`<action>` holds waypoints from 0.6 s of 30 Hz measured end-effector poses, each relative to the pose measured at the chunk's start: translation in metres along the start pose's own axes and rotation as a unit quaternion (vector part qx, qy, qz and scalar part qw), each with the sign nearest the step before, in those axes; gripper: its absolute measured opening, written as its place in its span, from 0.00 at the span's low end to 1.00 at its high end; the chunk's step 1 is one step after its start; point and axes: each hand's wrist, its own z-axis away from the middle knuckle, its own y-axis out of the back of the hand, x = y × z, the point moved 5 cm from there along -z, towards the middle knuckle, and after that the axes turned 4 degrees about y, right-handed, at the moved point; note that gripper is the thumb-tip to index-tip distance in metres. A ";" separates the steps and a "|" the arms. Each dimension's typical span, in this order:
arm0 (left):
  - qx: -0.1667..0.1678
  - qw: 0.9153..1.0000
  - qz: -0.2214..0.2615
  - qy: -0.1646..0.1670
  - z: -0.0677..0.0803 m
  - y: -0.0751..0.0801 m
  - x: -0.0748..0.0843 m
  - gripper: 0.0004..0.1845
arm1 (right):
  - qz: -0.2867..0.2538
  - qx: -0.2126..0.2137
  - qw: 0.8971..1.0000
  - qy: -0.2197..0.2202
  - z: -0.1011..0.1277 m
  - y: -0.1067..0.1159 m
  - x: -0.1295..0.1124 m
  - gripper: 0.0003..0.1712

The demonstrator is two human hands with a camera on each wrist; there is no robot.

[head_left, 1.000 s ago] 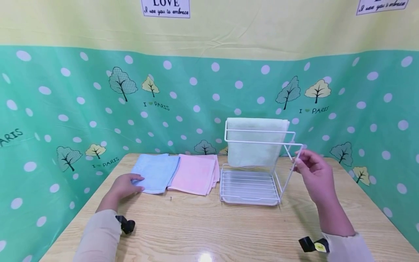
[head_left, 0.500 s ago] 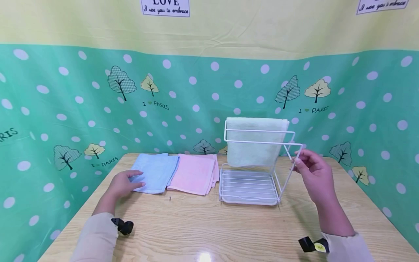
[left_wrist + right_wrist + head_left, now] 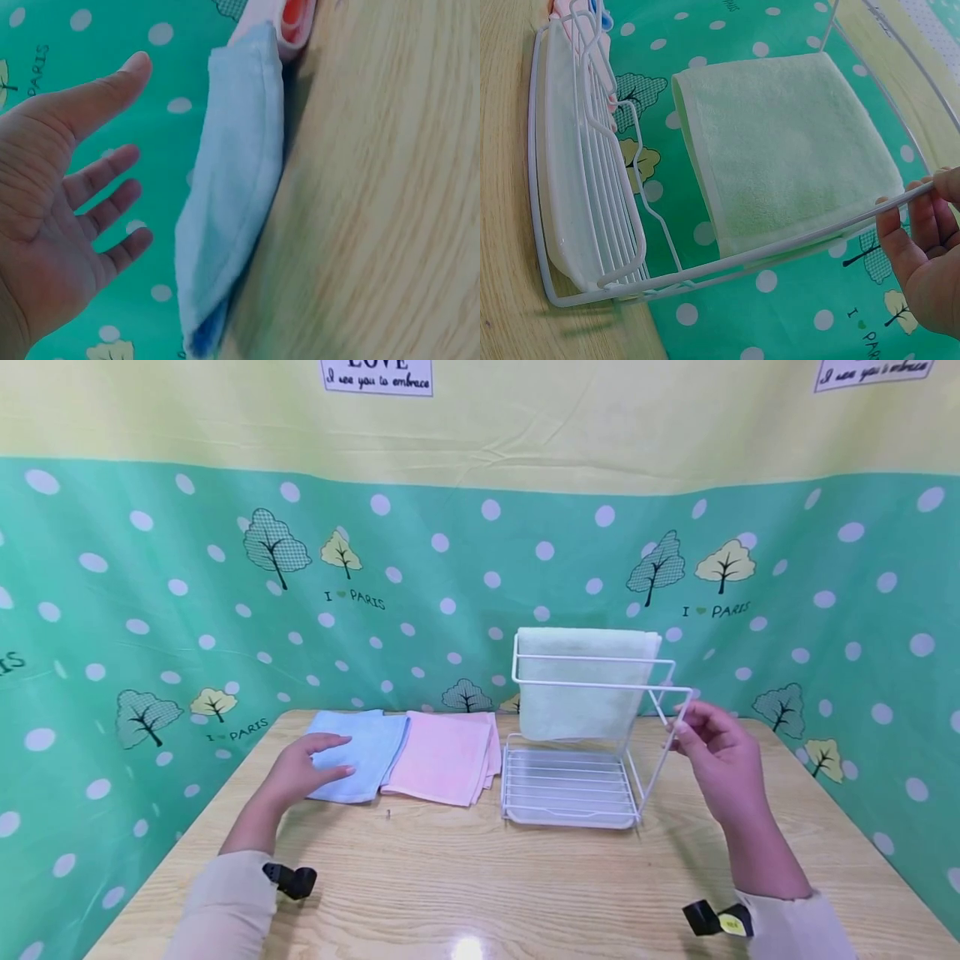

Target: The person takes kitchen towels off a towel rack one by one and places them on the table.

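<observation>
A folded blue towel (image 3: 367, 752) lies at the left of the table, its right edge overlapping a folded pink towel (image 3: 442, 756). My left hand (image 3: 303, 768) hovers over the blue towel's left side with fingers and thumb spread; in the left wrist view a gap separates it from the cloth. A white wire rack (image 3: 652, 777) with a tray (image 3: 570, 793) at its base stands right of the towels. Over its back bar hangs a pale green towel (image 3: 577, 710). My right hand (image 3: 720, 760) pinches the rack's right upright wire between thumb and fingers.
All of this stands on a light wooden table (image 3: 450, 893). Behind it hangs a green and yellow printed curtain (image 3: 450, 577), close to the rack and towels. A tiny dark speck (image 3: 388, 814) is on the table before the towels.
My left hand first draws back slightly from the blue towel's front left corner, then rises and moves right over the towel, fingers wider apart. My right hand keeps its hold on the rack.
</observation>
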 end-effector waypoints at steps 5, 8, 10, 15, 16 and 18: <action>0.005 1.000 0.002 -0.026 -0.001 -0.001 0.020 0.32 | -0.001 0.001 1.000 0.001 -0.001 0.000 0.001 0.13; 0.007 0.999 0.002 -0.037 -0.002 -0.001 0.033 0.31 | -0.002 0.001 1.000 0.003 0.000 0.001 0.000 0.13; 0.009 0.999 0.003 -0.043 -0.003 -0.001 0.041 0.31 | -0.004 0.001 1.000 0.002 0.000 0.001 0.000 0.13; 0.014 0.998 0.014 -0.065 -0.004 -0.002 0.056 0.30 | -0.010 -0.001 1.000 -0.004 -0.001 0.001 0.000 0.13; 0.014 0.997 0.016 -0.070 -0.005 -0.002 0.059 0.29 | -0.010 -0.001 1.000 -0.004 -0.001 0.001 0.000 0.13; 0.014 0.997 0.022 -0.078 -0.005 -0.003 0.066 0.29 | -0.010 -0.001 1.000 -0.005 -0.001 0.001 0.001 0.12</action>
